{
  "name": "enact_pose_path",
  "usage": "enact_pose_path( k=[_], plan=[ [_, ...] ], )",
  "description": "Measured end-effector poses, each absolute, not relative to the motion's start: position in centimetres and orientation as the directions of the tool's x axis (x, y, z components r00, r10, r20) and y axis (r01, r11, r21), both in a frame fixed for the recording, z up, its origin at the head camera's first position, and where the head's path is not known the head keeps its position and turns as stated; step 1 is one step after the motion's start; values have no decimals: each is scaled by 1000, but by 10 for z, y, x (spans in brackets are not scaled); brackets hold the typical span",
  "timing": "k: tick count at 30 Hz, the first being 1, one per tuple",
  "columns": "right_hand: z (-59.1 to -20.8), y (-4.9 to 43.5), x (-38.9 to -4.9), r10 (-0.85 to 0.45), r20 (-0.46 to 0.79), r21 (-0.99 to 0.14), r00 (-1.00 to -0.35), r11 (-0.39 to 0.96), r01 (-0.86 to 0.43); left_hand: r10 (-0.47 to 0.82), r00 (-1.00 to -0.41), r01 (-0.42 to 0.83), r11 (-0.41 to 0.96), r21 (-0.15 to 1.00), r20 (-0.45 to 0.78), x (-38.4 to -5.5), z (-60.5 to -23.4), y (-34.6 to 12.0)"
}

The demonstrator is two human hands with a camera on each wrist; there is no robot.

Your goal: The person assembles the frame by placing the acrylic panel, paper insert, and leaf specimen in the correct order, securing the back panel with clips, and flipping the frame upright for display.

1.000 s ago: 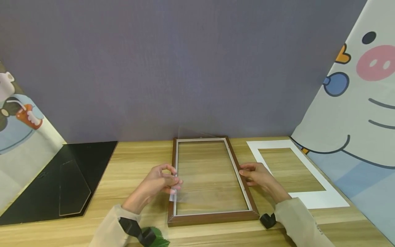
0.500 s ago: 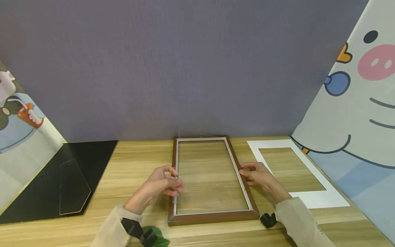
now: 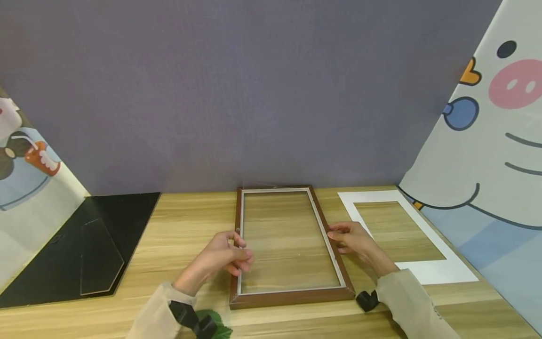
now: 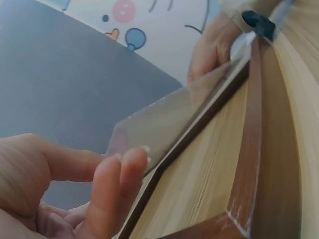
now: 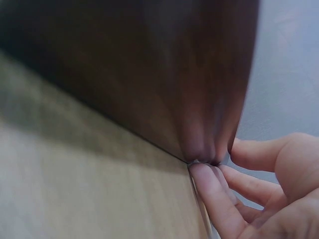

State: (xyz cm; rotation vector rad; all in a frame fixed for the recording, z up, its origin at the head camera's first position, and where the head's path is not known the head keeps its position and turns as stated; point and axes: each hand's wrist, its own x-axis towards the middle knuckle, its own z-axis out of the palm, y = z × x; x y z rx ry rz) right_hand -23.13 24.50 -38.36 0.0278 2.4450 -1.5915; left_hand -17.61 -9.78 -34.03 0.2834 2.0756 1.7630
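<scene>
A brown picture frame [image 3: 292, 297] lies flat on the wooden table, its inner lip pale. My left hand [image 3: 220, 256] is at the frame's left side and pinches the edge of a clear sheet [image 4: 162, 117] between thumb and fingers. In the left wrist view the sheet slants over the frame, its left edge raised and its far side low by the opposite rail. My right hand [image 3: 357, 242] holds the frame's right rail. Seen from the right wrist, its fingers [image 5: 214, 196] touch the outer side low down, close to the tabletop. The sheet is barely visible in the head view.
A white mat board [image 3: 436, 273] with a rectangular cut-out lies at the right. On the left is a black backing board [image 3: 139, 221] with a stand flap [image 3: 99, 263]. A green leaf [image 3: 218, 325] lies near my left wrist. A grey partition [image 3: 271, 94] rises behind.
The clear sheet's raised left edge has come down toward the frame. My left hand has shifted slightly right and down with it. The right hand and the frame stay in place.
</scene>
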Motion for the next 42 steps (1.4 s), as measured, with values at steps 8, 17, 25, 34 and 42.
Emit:
enact_pose_path(
  k=[8,17,25,34,42],
  plan=[
    [-383,245,-232,-103,-203,-898,-974,417,143,391,-908,-4,352,936,-151,-173,-340,-98],
    [-383,249,-232,-107,-207,-894,-972,425,143,320,-937,41,500,865,-140,-172,-345,-94],
    [-381,248,-231,-116,-197,-893,-974,431,129,284,-953,87,589,803,-105,-171,-350,-93],
    [-380,248,-232,-129,-192,-896,-973,428,120,299,-953,185,701,689,-48,-172,-352,-93],
    [-382,247,-232,-128,-201,-896,-971,424,129,334,-942,232,744,627,-47,-170,-352,-93]
  ],
)
